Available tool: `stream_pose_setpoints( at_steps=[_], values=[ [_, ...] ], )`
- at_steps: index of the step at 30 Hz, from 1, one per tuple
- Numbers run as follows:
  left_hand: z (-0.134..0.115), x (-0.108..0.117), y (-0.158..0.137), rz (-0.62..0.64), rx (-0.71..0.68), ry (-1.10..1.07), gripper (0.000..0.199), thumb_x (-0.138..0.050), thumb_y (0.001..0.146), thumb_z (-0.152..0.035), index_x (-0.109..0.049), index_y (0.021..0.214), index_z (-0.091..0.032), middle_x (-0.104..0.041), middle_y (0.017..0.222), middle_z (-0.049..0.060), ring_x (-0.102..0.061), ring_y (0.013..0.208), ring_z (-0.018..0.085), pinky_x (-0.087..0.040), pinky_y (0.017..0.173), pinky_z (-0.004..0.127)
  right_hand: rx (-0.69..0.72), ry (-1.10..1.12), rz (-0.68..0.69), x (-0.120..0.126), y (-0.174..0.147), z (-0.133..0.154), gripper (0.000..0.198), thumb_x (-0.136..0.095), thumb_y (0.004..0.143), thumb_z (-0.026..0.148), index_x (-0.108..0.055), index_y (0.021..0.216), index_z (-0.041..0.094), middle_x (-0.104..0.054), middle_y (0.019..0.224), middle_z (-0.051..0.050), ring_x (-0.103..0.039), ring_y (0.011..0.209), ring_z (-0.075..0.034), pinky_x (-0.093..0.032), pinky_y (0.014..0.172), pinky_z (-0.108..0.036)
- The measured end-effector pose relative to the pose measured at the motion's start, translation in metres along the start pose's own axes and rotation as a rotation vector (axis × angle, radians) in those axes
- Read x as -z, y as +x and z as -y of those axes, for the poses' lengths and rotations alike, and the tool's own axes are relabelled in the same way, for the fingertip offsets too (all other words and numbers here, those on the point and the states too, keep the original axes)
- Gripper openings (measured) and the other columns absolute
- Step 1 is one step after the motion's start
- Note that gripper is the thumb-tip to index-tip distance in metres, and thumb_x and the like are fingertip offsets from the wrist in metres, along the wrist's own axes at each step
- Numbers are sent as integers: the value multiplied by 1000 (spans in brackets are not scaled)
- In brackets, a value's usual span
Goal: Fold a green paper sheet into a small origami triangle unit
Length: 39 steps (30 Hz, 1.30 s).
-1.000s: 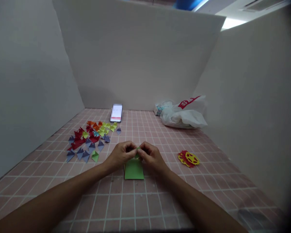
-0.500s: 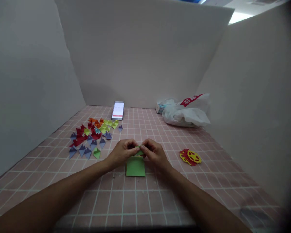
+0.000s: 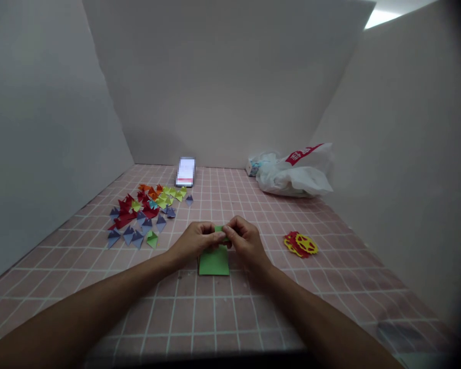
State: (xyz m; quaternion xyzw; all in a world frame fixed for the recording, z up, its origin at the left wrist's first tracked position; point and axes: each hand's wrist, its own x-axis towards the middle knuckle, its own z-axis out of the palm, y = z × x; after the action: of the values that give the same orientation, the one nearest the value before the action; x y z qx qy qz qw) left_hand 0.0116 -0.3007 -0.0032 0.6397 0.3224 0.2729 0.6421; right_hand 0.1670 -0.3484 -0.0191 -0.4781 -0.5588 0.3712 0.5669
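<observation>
Between the fingertips of both hands is a small piece of green paper (image 3: 219, 229), partly covered by the fingers. My left hand (image 3: 196, 239) pinches its left side, and my right hand (image 3: 245, 241) grips its right side with the thumb on top. Just below them, a stack of square green paper (image 3: 214, 262) lies on the table, its far edge hidden by the hands. Off to the left is a group of small folded paper pieces (image 3: 148, 207) in red, orange, yellow and purple. One green folded piece (image 3: 152, 239) sits at the near edge of that group.
A lit phone (image 3: 186, 171) leans near the back wall. At the back right lie a white plastic bag (image 3: 292, 179) and a small box (image 3: 252, 167). Red and yellow gear-shaped cutouts (image 3: 305, 244) rest right of my hands. Pale walls enclose the pink tiled tabletop (image 3: 169, 323).
The green paper between my fingers has shifted, and more of it shows above the fingertips. The camera view has tilted slightly downward. Both hands stay in about the same place.
</observation>
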Motion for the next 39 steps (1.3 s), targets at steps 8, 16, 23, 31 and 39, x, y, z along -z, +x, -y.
stream_pose_setpoints(
  at_steps=[8, 16, 23, 31, 39],
  values=[
    [0, 1, 1, -9, -39, 105, 33, -63, 74, -44, -52, 61, -16, -50, 55, -4, -40, 50, 8, -28, 51, 22, -93, 183, -23, -5, 0, -1, 27, -66, 79, 37, -49, 66, 19, -52, 59, 5, -53, 50, -10, -44, 49, -22],
    [3, 3, 1, 12, -72, 225, 32, -58, 79, -43, -51, 63, -17, -44, 54, -5, -36, 49, 8, -25, 47, 22, -108, 187, -23, -3, 0, 0, 27, -66, 78, 36, -50, 66, 19, -52, 59, 5, -53, 50, -10, -42, 48, -22],
    [10, 4, 5, -14, -64, 105, 32, -60, 79, -43, -52, 64, -16, -45, 55, -5, -36, 49, 8, -26, 48, 22, -164, 230, -8, -1, 3, 0, 30, -66, 78, 39, -47, 67, 20, -48, 53, 7, -49, 45, -9, -38, 46, -22],
    [7, -4, 1, 67, 24, -62, 28, -67, 73, -42, -62, 69, -14, -47, 54, -5, -35, 47, 7, -23, 46, 22, -83, 206, -92, -10, -5, -6, 27, -64, 82, 35, -48, 67, 19, -50, 55, 5, -48, 49, -9, -36, 48, -22],
    [7, -3, 1, 22, -33, -14, 31, -66, 74, -43, -59, 64, -15, -46, 53, -5, -34, 47, 7, -24, 46, 22, -112, 299, -84, -12, -6, -5, 25, -65, 82, 33, -49, 69, 19, -52, 55, 5, -49, 50, -9, -36, 50, -21]
  ],
)
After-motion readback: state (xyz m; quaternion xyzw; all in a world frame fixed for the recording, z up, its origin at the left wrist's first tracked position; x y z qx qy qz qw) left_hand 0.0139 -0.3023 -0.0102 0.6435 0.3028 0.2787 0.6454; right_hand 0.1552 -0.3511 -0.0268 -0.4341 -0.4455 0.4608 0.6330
